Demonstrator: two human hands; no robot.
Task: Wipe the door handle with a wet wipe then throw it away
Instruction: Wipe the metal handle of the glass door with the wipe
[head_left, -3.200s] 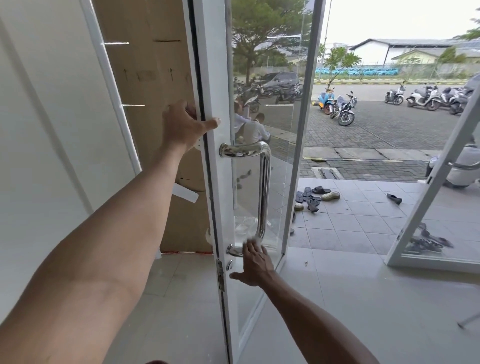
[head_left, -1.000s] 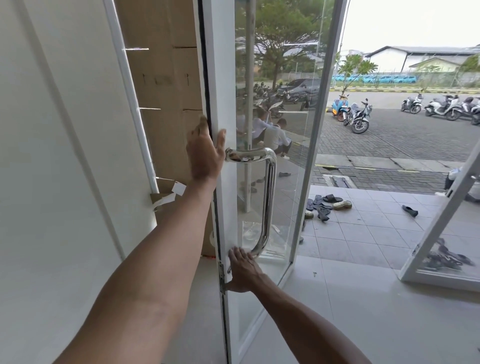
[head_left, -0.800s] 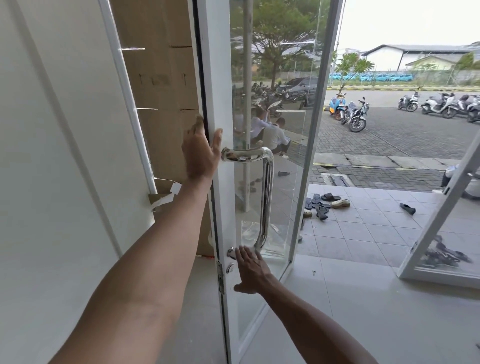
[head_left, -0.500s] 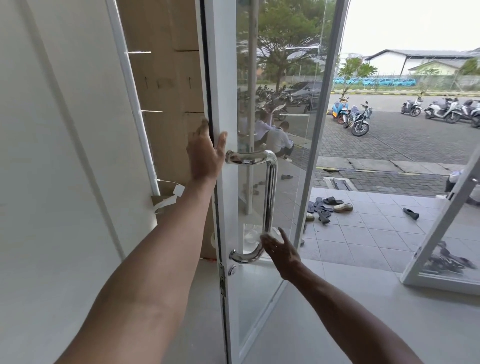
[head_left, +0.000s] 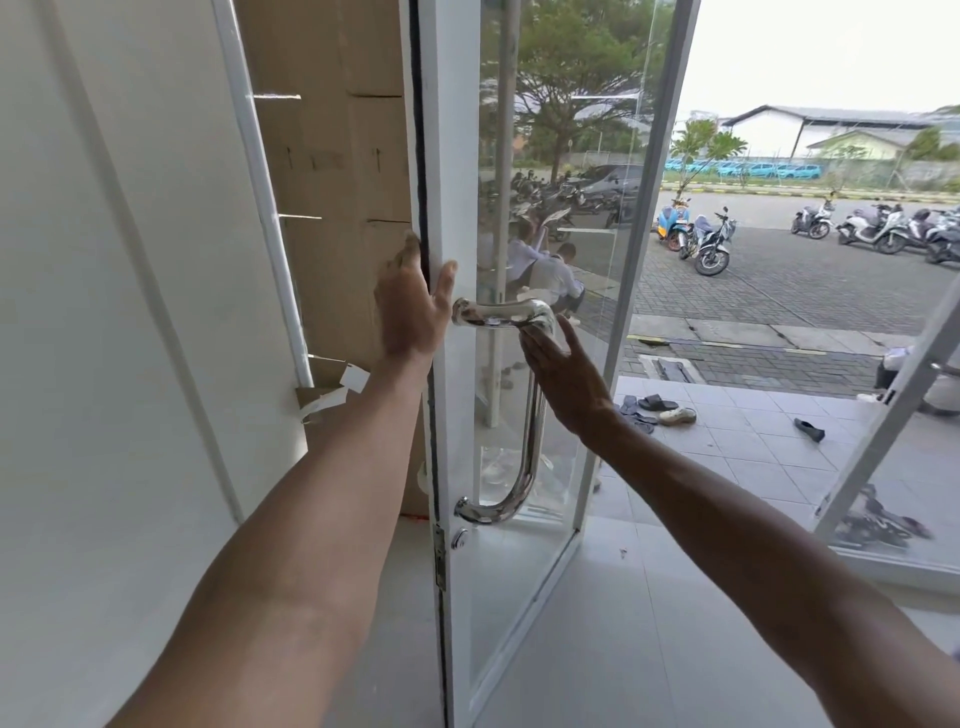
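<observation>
Right hand (head_left: 566, 374) is released, fingers straight, fingertips touching the upper bend of the chrome door handle (head_left: 532, 447). The handle runs down below that hand on the white-framed glass door (head_left: 452, 156). Left hand (head_left: 413, 306), also unclenched, presses the door edge just left of the handle's top mount. Cardboard (head_left: 337, 156) beyond bears marks too small to read.

One head cam, wide-angle, faces fwd & slightly down; close to door handle (head_left: 531, 452), frame centre.
</observation>
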